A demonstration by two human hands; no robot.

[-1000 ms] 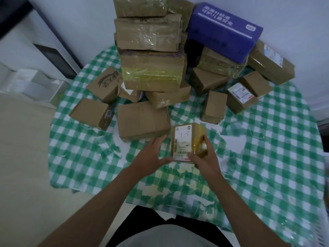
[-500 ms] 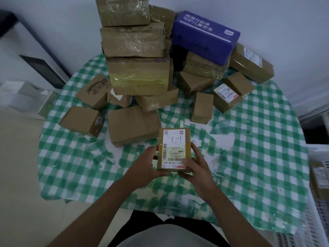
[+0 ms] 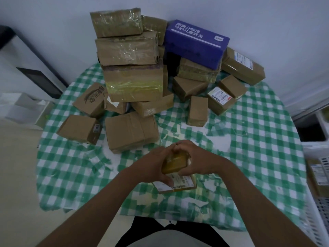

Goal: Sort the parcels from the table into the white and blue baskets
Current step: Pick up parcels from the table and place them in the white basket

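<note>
Your left hand [image 3: 153, 166] and right hand [image 3: 197, 161] meet at the lower centre of the frame, both curled round one small taped parcel [image 3: 175, 164]. The left fingers wrap its left side with the thumb down near the white shipping label [image 3: 175, 183]; the right fingers close over the top and right side, and the fingertips of the two hands touch above it. The parcel is tilted, its yellowish taped face towards you and the label face turned down and forward — whether its lower edge touches the green-and-white checked tablecloth [image 3: 258, 148] you cannot tell.

Just beyond your hands, left of centre, a flat brown box [image 3: 130, 131] lies on the cloth, with a smaller box [image 3: 79, 129] to its left and a printed box [image 3: 90, 99] behind that. Above them, in the upper middle of the frame, rises a stack of taped cartons [image 3: 128, 56] against the wall. To its right a blue box [image 3: 195, 42] with white lettering rests on more brown parcels, and a small upright box [image 3: 197, 111] stands in the open just right of centre, near a labelled box [image 3: 220, 99].

At the right edge of the frame — partly cut off — a white basket [image 3: 320, 207] shows a parcel inside [image 3: 318, 175].
</note>
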